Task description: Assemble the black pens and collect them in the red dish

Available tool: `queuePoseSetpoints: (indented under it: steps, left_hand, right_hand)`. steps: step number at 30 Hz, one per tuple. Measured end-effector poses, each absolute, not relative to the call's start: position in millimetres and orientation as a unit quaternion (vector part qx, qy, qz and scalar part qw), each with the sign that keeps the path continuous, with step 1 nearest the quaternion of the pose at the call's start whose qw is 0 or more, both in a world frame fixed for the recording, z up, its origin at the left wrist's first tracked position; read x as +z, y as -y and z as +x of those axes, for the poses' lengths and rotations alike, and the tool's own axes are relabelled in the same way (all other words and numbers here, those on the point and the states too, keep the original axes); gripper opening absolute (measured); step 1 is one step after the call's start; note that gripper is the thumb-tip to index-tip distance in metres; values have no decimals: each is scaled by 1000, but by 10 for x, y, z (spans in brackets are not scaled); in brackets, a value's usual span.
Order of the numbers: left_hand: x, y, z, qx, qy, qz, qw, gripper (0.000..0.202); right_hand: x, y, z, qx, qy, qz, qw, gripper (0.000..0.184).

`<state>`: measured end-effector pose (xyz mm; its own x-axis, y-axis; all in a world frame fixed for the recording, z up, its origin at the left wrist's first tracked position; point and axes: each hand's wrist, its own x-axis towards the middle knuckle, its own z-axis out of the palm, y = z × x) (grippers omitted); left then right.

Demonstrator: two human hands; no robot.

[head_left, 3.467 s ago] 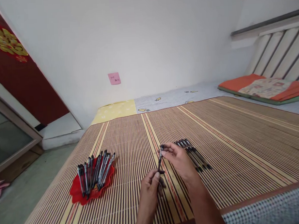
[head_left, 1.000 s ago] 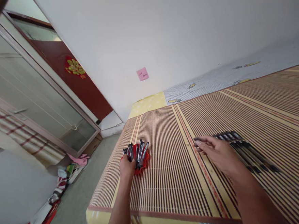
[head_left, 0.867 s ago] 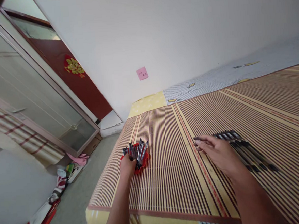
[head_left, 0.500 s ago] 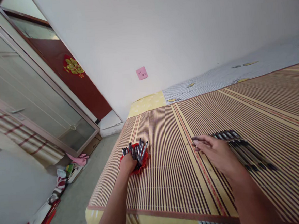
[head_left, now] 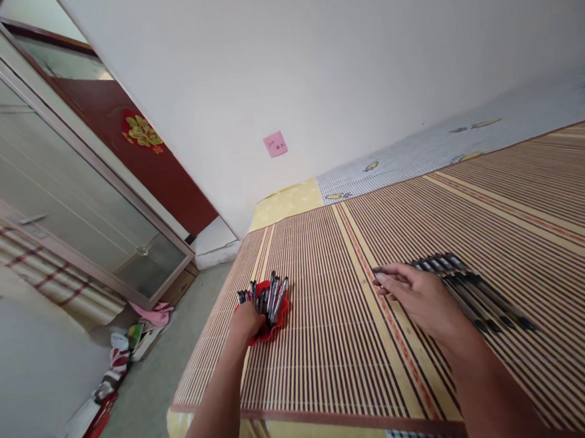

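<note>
Pens heaped in red dish, lower centre-left, on bamboo mat. Left hand curled over heap's near side, grip unclear. Right hand open, flat, beside row of pens. Pink note on wall above.

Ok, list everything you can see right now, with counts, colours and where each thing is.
woven mat: one, brown and tan stripes, over the bed
sheet: yellow, at the mat's far edge
red dish: one, red, near the mat's left edge
pens in the dish: a bunch too crowded to count, dark and silvery
row of pens: one row, dark, on the mat beside the right hand
sticky note: one, pink, on the white wall
door: one, dark red, far left
left hand: on the pens in the dish, grip hidden
right hand: fingers stretched out, low over the mat
</note>
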<state>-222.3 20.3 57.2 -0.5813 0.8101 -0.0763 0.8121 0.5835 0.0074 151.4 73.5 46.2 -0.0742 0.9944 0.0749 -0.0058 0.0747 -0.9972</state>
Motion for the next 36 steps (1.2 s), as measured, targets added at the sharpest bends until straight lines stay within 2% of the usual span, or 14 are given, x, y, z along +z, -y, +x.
queuePoseSetpoints:
  steps: [5, 7, 9, 11, 14, 17, 20, 26, 31, 36]
  left_hand:
    - [789, 8, -2084, 83, -900, 424, -52, 33]
    - [850, 87, -1963, 249, -872, 418, -47, 32]
    - [869, 128, -1779, 496, -775, 388, 51, 28]
    - [852, 120, -1530, 681, -624, 310, 225, 28]
    - [782, 40, -1076, 751, -425, 185, 470, 18]
    - [653, -51, -635, 722, -368, 102, 578, 9]
    - [459, -106, -353, 678, -380, 73, 625, 14]
    - [119, -178, -330, 664, -397, 55, 632, 20]
    - [76, -257, -409, 672, -379, 44, 635, 29]
    - [107, -264, -443, 672, -394, 31, 626, 29]
  right_hand:
    - [489, -734, 1574, 476, 540, -471, 510, 30]
    - [497, -740, 1628, 453, 508, -477, 556, 29]
    - [516, -743, 1702, 418, 451, -485, 622, 28]
    - [539, -742, 1790, 378, 392, -482, 686, 26]
    - [559, -738, 1925, 354, 331, -454, 748, 23]
    - [546, -743, 2032, 357, 313, -445, 759, 21]
    - [501, -764, 2104, 356, 353, -477, 722, 23]
    - [362, -805, 2229, 331, 532, -560, 542, 26]
    - [289, -810, 2283, 254, 626, -618, 401, 20]
    - [254, -817, 2220, 226, 660, -650, 301, 20]
